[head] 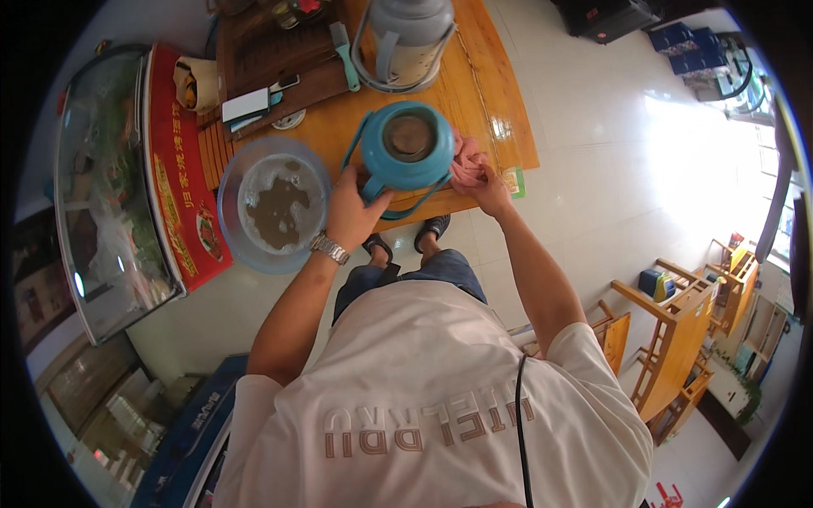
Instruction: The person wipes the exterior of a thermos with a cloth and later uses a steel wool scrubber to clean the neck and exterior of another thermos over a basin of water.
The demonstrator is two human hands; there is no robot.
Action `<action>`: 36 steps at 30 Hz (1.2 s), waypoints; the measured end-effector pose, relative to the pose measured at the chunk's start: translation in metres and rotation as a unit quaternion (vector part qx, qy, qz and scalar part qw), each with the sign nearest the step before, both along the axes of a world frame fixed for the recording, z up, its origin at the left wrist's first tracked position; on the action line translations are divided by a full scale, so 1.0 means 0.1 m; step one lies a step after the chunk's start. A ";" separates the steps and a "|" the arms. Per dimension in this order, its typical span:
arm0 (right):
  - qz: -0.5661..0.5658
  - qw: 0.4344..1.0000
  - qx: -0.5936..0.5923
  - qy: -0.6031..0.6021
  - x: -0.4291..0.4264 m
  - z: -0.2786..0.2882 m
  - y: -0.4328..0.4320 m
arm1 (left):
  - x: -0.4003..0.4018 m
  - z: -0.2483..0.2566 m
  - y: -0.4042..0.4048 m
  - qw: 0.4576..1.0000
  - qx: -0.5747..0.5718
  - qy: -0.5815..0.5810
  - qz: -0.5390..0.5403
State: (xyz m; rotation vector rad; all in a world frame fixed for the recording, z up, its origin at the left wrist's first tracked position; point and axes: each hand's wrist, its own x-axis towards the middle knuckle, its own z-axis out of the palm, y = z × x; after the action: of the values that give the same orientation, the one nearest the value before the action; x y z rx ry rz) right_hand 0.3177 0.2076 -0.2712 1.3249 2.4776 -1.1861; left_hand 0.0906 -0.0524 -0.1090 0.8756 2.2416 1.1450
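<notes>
A blue thermos jug (375,155) stands upright at the near edge of the wooden table (473,108). My left hand (356,213), with a metal watch on the wrist, grips the jug low on its left side, by the handle. My right hand (492,193) holds a crumpled pink cloth (467,159) against the jug's right side. The jug's carrying handle hangs down around it. A round brown surface shows in the jug's top; whether it is a stopper cannot be told. Left of the jug is a clear plastic basin (232,209) of murky, sudsy water.
A grey thermos jug (406,38) stands behind the blue one. A green-handled brush (346,60) and a white box (246,105) lie on a dark wooden tray (254,57). At left is a glass-fronted display cabinet (105,209); wooden tables (679,343) stand at right.
</notes>
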 end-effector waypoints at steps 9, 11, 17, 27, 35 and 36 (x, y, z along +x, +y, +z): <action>-0.125 0.983 0.118 0.071 -0.10 -0.19 0.30 | 0.09 -0.19 0.08 0.982 0.068 -0.175 0.022; -0.127 0.985 0.105 0.053 -0.29 -0.14 0.37 | 0.21 -0.20 0.11 0.981 0.110 -0.154 0.037; -0.013 1.000 -0.013 0.014 -0.41 -0.08 0.60 | 0.59 0.15 -0.07 0.963 0.134 -0.180 0.146; -0.059 0.935 -0.044 0.347 0.13 1.32 0.83 | 1.19 0.83 -1.12 0.933 0.201 -0.110 0.278; 0.152 0.907 0.121 0.375 -0.42 2.36 0.40 | 1.31 1.08 -1.75 0.946 0.190 -0.060 0.257; 0.125 0.941 0.080 0.305 -0.47 2.21 0.23 | 1.36 1.08 -1.85 0.942 0.194 -0.054 0.269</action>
State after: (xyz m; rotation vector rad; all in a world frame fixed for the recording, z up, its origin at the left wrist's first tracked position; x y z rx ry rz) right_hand 0.2703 0.2311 -0.0500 0.6899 3.0988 -1.5331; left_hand 0.2265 -0.2370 -0.0011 0.3097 2.2627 1.8780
